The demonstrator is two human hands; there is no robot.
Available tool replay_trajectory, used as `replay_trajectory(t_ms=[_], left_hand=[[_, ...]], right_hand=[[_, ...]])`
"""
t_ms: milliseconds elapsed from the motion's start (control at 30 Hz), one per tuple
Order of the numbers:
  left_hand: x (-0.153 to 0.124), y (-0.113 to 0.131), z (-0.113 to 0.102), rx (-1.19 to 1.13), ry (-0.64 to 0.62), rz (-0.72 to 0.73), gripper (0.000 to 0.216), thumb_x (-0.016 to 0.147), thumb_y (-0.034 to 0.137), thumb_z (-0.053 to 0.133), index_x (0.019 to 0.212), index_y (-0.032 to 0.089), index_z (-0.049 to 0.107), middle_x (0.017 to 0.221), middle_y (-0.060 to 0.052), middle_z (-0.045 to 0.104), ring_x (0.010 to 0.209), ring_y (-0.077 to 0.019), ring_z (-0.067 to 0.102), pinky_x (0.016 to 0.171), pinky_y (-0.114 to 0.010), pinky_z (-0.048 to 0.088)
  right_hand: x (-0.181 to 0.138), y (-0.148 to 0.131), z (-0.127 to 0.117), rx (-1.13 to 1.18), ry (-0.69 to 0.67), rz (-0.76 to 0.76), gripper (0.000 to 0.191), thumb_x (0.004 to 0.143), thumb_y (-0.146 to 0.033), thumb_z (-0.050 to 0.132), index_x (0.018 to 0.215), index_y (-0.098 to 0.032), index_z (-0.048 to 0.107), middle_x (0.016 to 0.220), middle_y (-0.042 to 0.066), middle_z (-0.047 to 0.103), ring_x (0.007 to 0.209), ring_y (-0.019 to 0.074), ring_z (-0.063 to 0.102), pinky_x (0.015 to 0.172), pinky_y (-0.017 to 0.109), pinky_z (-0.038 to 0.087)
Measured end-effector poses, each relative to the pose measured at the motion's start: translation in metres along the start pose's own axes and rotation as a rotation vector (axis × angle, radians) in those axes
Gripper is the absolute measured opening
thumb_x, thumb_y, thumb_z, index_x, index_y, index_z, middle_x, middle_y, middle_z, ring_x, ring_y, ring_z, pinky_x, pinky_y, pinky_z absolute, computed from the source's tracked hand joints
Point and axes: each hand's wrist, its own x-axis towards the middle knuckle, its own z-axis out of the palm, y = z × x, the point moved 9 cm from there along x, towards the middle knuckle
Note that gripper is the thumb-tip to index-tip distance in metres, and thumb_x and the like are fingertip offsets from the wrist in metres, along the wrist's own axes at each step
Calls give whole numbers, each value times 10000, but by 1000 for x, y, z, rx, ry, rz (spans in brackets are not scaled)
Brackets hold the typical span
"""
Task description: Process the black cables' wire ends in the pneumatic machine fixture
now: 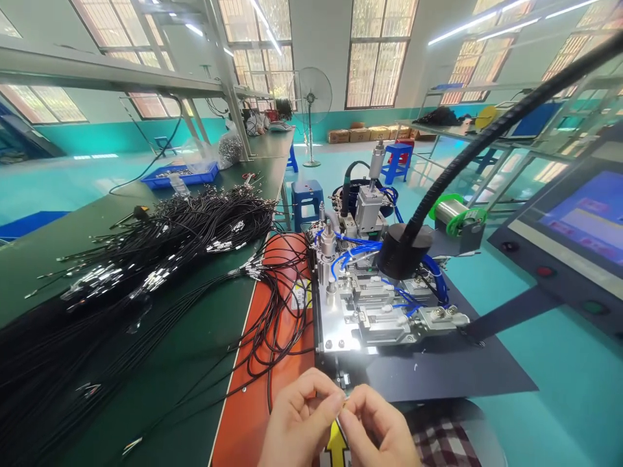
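My left hand and my right hand meet at the bottom centre, in front of the machine. Both are closed in a pinch, thumbs against forefingers. Between the fingertips shows a tiny bit of thin, pale and orange wire ends; the fingers hide most of it. Beside my left hand, loose black cables loop over the orange surface. Just beyond my fingers stands the bench machine, with metal slides, cylinders and blue air tubes. A yellow arrow label lies below my hands.
On the green table at left lies a large heap of black cables with bared ends. Behind it is a blue tray. A thick black hose crosses above the machine. A screen panel and a wire spool stand at right.
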Motion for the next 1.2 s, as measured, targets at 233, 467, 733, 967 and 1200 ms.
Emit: replay_trajectory(t_ms=[233,467,733,967,1200], left_hand=[[0,-12,-1,51,-20,-77,415,674,545,725,718,158,580,352,115,306,326,-26,180,357,-174,131],[-4,-5,6,80,-38,-115,417,673,537,717,704,150,565,388,120,283,370,-29,166,381,-180,126],[-7,-6,5,180,-20,-123,257,749,387,640,677,154,557,444,101,276,409,-44,185,408,-199,123],[-9,-8,5,133,6,-116,272,759,402,632,694,158,533,506,68,402,422,-42,238,407,-191,143],[-11,-4,10,49,-15,-76,271,763,394,673,725,151,557,551,57,464,432,-36,275,412,-170,202]], right_hand=[[2,-9,-21,-54,-12,38,282,749,-453,701,780,-180,636,566,-26,535,448,103,448,428,215,350],[1,-33,-20,-89,-37,-17,260,784,-434,658,814,-175,657,632,6,570,489,124,466,474,248,404],[-1,-36,-17,-128,-33,-22,254,773,-410,655,689,-177,595,613,-3,518,498,121,425,455,248,376],[-7,-25,-11,-80,-47,53,284,822,-445,607,710,-192,543,591,-30,472,491,109,413,445,225,352],[-14,-17,-13,-206,-66,-22,191,919,-359,497,808,-207,520,710,-9,493,555,119,437,476,226,362]])
